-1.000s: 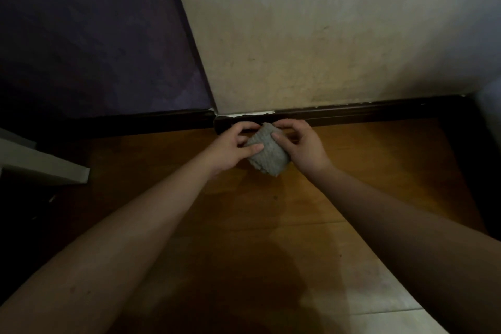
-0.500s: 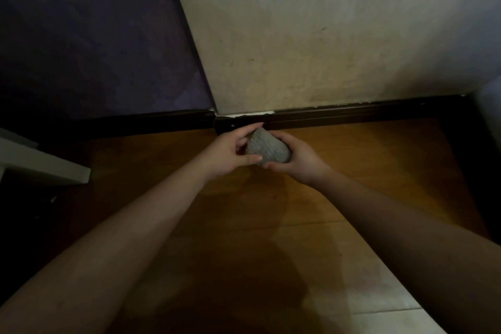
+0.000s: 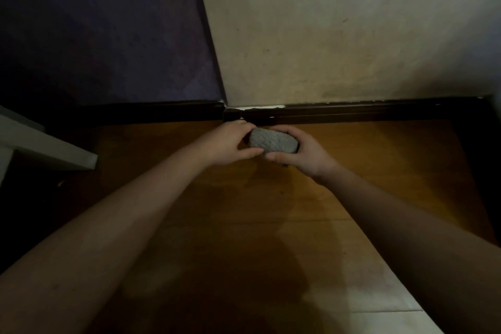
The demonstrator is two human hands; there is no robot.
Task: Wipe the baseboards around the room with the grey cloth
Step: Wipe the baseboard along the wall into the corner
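Note:
A grey cloth [image 3: 272,141], folded into a compact wad, sits between both hands just above the wooden floor. My left hand [image 3: 227,144] grips its left end, thumb along the lower edge. My right hand [image 3: 301,153] cups its right side and underside with curled fingers. The dark baseboard [image 3: 352,111] runs along the foot of the cream wall right behind the hands, and another dark stretch [image 3: 135,114] continues left under the purple wall. The cloth is a little in front of the baseboard, near the corner joint.
A white furniture edge [image 3: 48,149] juts in at the left, low over the floor. The wooden floor [image 3: 244,225] spreads toward me, with a paler patch at the lower right. A dark strip borders the floor at the far right.
The cloth has been bunched from a loose hanging piece into a tight wad. My right hand turned under it and both hands closed in around it.

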